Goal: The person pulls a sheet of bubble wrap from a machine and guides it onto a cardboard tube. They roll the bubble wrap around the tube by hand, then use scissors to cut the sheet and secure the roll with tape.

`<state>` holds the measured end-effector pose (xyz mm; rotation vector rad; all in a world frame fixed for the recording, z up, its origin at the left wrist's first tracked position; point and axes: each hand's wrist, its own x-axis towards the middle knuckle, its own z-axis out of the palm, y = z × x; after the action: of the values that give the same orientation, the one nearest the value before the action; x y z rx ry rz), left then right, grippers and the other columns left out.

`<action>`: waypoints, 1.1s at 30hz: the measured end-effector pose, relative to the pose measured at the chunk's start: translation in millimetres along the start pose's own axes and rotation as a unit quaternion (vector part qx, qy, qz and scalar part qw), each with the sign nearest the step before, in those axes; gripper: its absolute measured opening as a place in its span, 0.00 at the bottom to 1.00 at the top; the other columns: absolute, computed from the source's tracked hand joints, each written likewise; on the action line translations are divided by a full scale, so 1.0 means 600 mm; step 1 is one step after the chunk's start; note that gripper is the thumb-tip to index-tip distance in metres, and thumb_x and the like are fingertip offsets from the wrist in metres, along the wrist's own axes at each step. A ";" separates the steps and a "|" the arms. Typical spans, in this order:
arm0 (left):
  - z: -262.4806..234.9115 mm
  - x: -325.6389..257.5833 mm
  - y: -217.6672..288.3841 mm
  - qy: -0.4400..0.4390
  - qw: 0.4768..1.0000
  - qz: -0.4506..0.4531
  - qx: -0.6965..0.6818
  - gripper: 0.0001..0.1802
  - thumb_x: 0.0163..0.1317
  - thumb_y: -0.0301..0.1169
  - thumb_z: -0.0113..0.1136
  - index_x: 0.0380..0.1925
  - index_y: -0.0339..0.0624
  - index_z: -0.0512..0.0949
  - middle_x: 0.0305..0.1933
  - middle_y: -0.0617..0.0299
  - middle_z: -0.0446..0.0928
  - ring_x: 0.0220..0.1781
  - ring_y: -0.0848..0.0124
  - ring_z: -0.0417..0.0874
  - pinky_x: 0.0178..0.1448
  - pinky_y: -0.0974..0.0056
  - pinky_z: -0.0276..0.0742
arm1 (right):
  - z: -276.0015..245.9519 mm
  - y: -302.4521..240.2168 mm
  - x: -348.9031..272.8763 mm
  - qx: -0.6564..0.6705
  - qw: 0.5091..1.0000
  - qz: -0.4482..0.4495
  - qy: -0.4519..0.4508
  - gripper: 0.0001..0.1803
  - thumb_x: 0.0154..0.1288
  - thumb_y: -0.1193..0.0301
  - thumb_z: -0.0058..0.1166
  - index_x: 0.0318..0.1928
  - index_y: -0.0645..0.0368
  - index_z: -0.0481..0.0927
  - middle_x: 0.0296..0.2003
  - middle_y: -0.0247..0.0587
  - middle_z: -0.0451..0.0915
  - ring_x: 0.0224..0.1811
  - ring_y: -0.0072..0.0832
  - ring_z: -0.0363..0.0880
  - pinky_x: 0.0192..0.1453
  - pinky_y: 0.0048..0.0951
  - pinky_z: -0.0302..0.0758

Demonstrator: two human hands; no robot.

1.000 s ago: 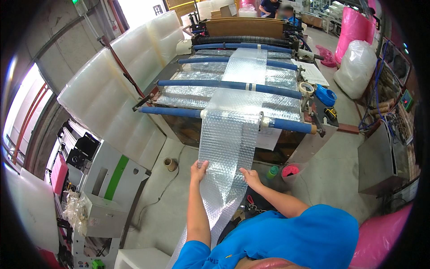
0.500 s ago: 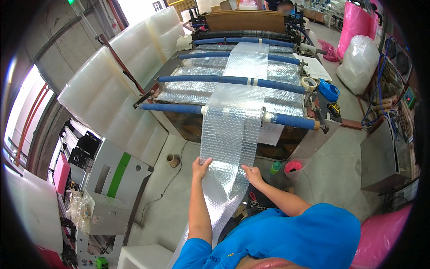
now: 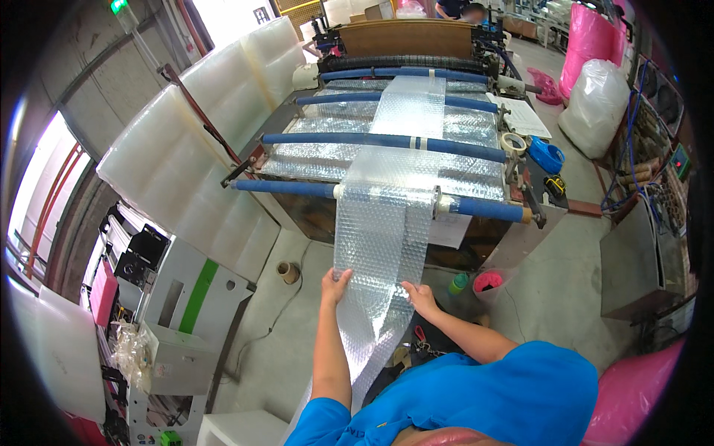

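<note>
A long strip of clear bubble wrap runs over the blue rollers of a machine and hangs down toward me. My left hand pinches its left edge, thumb on top. On the opposite edge, my right hand grips the film the same way. Between and below my hands the sheet sags and catches bright light, then trails past my left forearm. The front blue roller carries the strip between a pale collar on the left and a metal ring on the right.
Silvery bubble sheet lies beneath the rollers. Tape rolls, a blue ring-shaped item and a tape measure rest at the machine's right. A green bottle and pink-filled bin stand on the floor, a cardboard core further left.
Both hands keep their hold on the strip and have shifted slightly lower in the picture. The view has tilted a little. At the far end, a person shows slightly more.
</note>
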<state>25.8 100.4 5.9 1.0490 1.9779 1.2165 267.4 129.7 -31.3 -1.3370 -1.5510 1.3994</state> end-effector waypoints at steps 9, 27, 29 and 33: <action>0.013 0.024 -0.020 0.015 1.000 0.009 0.005 0.21 0.46 0.40 0.62 0.34 0.34 0.74 0.30 0.59 0.76 0.30 0.73 0.75 0.36 0.69 0.70 | -0.001 0.008 0.014 -0.010 1.000 0.011 0.014 0.27 0.54 0.50 0.48 0.15 0.64 0.73 0.11 0.38 0.71 0.16 0.23 0.70 0.23 0.25 0.67; 0.029 0.062 0.125 0.089 0.993 0.013 0.082 0.36 0.33 0.58 0.62 0.30 0.35 0.72 0.32 0.51 0.76 0.37 0.60 0.76 0.41 0.60 0.68 | -0.046 -0.106 0.139 0.075 0.987 -0.051 0.134 0.24 0.50 0.53 0.55 0.15 0.63 0.72 0.12 0.32 0.69 0.16 0.18 0.65 0.22 0.23 0.63; 0.023 0.032 0.059 0.095 0.990 -0.002 0.107 0.36 0.33 0.57 0.63 0.31 0.34 0.72 0.32 0.51 0.76 0.36 0.61 0.76 0.40 0.61 0.69 | -0.022 -0.069 0.097 0.044 0.991 -0.058 0.110 0.24 0.50 0.53 0.55 0.16 0.63 0.72 0.12 0.32 0.69 0.16 0.19 0.66 0.23 0.24 0.64; -0.006 -0.045 0.096 0.055 0.993 -0.073 0.078 0.40 0.35 0.56 0.64 0.36 0.28 0.71 0.39 0.46 0.74 0.42 0.61 0.75 0.46 0.62 0.68 | 0.004 0.010 0.018 -0.005 0.999 -0.017 0.039 0.23 0.53 0.54 0.51 0.16 0.61 0.73 0.12 0.29 0.67 0.16 0.16 0.64 0.21 0.20 0.62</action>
<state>55.3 91.8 61.8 0.9110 2.2226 1.0757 263.7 138.9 -39.4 -1.3494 -1.5243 1.3049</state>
